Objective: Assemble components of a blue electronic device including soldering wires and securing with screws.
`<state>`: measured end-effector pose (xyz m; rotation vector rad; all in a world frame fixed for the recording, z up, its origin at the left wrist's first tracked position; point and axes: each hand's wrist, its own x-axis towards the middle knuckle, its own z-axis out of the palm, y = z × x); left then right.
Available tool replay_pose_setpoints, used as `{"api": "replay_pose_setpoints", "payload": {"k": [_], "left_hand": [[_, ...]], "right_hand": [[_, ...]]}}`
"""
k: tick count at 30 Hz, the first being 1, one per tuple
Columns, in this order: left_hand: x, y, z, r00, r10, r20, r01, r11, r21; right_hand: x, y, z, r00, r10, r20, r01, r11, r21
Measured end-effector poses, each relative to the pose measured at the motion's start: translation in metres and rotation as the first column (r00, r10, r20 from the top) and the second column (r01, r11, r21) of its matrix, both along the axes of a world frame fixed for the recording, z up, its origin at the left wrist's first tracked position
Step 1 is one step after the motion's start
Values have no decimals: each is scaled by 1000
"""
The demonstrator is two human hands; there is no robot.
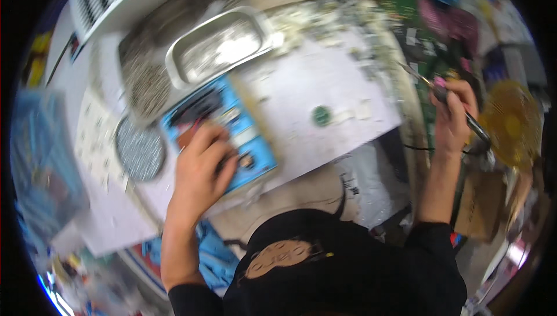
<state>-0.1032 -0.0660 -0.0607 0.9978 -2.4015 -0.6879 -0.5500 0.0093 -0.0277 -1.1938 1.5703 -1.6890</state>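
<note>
My left hand (203,162) is over a blue work fixture (258,148) on the white table, its fingers curled together at a small brown piece (185,138) with red wires. What they pinch, if anything, is hidden and blurred. Dark and white parts lie in the fixture. Off the table's right edge, my right hand (454,116) grips the dark handle of a soldering iron (477,130). The metal tip of the iron points up and to the left.
Behind the fixture stands a metal tray (174,66) of small metal pieces. A round grey disc (139,149) lies left of it. A small green round part (321,116) sits mid-table. Many small pale parts (325,20) spread along the back. A yellow round dish (510,122) is far right.
</note>
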Motion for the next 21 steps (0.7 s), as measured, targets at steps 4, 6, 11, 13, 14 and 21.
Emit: {"api": "replay_pose_setpoints", "payload": {"k": [4, 6, 11, 13, 14, 21], "left_hand": [[-10, 2, 6, 999, 14, -37, -13, 999, 39], [-12, 4, 4, 998, 38, -51, -35, 997, 71], [-7, 6, 7, 999, 43, -5, -42, 998, 54], [-2, 5, 0, 1000, 7, -23, -6, 999, 38], [6, 6, -2, 1000, -3, -8, 3, 1000, 19], [25, 13, -6, 950, 144, -278, -134, 989, 55]], "right_hand": [[-60, 5, 21, 970, -243, -4, 238, 956, -171], [-72, -2, 25, 905, -424, -19, 414, 892, -181], [-109, -40, 3, 878, -443, -180, 427, 896, -120], [-112, -64, -8, 854, -437, -284, 425, 899, -106], [-108, -75, -10, 812, -445, -376, 488, 873, 21], [-79, -16, -38, 743, 9, 669, -56, 997, 48]]}}
